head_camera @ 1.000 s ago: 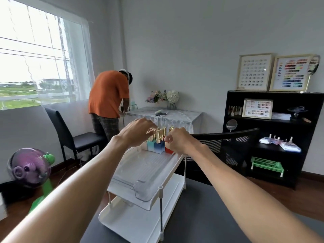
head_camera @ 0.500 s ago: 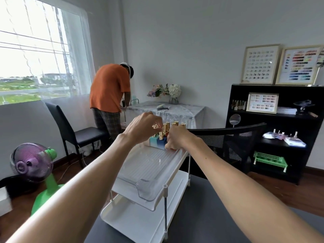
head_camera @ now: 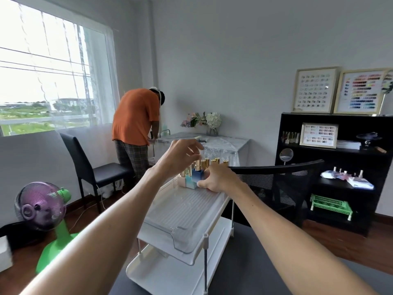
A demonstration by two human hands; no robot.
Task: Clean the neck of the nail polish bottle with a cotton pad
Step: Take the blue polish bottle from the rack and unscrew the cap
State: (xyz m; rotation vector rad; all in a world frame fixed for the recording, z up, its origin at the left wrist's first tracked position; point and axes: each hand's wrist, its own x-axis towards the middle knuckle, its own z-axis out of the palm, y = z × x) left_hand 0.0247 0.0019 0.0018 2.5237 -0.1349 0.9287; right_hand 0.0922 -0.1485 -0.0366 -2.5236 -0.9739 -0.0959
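Blue nail polish bottle upright at far end of clear tray, long axis vertical, gold cap up. Right hand nearer, fingers curled against its base, apparently gripping. Left hand just above the cap, fingers half open, holding nothing discernible. No cotton pad visible.

Clear tray atop white cart

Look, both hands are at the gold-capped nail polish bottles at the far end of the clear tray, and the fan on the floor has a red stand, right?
Almost. The head view shows both hands, left hand and right hand, at the nail polish bottles at the far end of the clear tray, but the fan has a green stand, not red.
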